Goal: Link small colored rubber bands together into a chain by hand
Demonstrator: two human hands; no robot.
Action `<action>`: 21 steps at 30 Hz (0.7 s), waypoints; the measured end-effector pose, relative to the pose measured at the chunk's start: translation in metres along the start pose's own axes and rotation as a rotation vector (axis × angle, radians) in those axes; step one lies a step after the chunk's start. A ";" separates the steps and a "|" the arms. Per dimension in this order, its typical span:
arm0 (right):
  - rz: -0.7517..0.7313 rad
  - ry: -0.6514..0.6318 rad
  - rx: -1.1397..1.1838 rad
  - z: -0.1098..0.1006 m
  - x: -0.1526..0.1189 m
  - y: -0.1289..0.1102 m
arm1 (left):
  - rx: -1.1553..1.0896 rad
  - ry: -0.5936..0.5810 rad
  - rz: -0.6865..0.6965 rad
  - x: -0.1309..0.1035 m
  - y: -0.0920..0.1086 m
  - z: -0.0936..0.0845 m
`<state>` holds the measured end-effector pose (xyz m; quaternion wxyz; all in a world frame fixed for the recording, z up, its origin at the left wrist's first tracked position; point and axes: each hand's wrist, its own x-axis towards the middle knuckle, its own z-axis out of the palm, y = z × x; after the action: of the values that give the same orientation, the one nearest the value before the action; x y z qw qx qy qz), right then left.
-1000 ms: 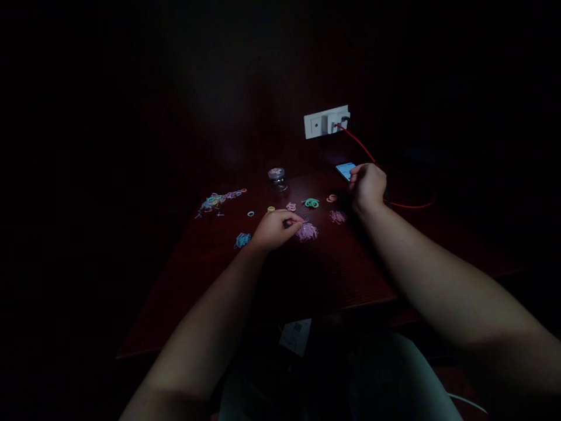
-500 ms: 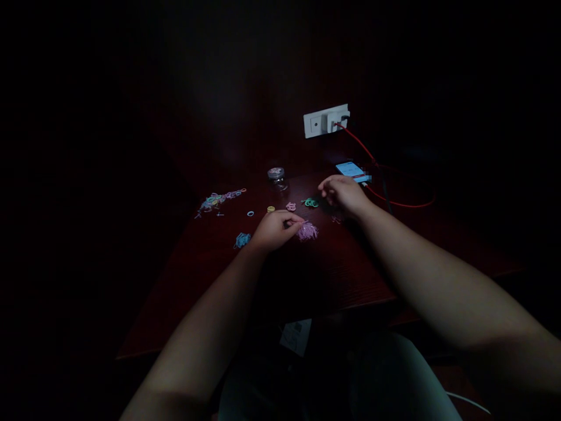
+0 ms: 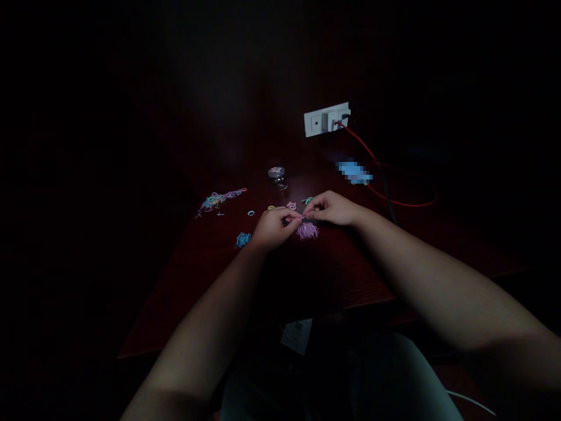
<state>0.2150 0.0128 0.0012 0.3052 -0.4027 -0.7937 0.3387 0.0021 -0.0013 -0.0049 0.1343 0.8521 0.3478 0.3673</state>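
Above the purple pile of small bands (image 3: 307, 231), the fingertips of my left hand (image 3: 278, 227) and my right hand (image 3: 331, 209) nearly meet. Both hands are closed in a pinch. Whatever is between the fingertips is too small to make out. Behind the hands lie a pink cluster (image 3: 291, 206), a green cluster (image 3: 308, 200), partly covered by my right hand, and a yellow one (image 3: 271, 208), partly covered by my left. A blue pile (image 3: 242, 240) rests left of my left hand, and a single light blue band (image 3: 251, 213) lies above it.
A mixed pile of coloured bands (image 3: 214, 201) spreads at the table's far left. A clear jar with a lid (image 3: 277, 178) stands at the back. The blurred phone (image 3: 354, 172) has a red cable (image 3: 357, 139) running to the wall socket (image 3: 326, 120). The dark red table (image 3: 193, 292) has its edge near my legs.
My right hand has moved left and down from near the phone to the fingertips of my left hand. The left hand has stayed almost where it was.
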 end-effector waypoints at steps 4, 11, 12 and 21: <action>-0.033 -0.031 0.022 0.003 0.002 0.000 | -0.002 -0.013 0.004 0.000 -0.002 0.000; -0.043 0.016 -0.065 0.004 0.003 -0.003 | -0.024 -0.019 -0.024 0.000 -0.002 0.000; -0.044 0.013 -0.072 0.004 0.002 -0.004 | -0.026 -0.020 -0.017 0.000 -0.001 0.000; -0.071 0.079 -0.008 0.007 0.006 0.004 | -0.018 -0.013 0.036 0.000 0.002 -0.002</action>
<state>0.2091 0.0177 -0.0048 0.3463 -0.3885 -0.7963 0.3084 0.0012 -0.0024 -0.0023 0.1377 0.8594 0.3280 0.3672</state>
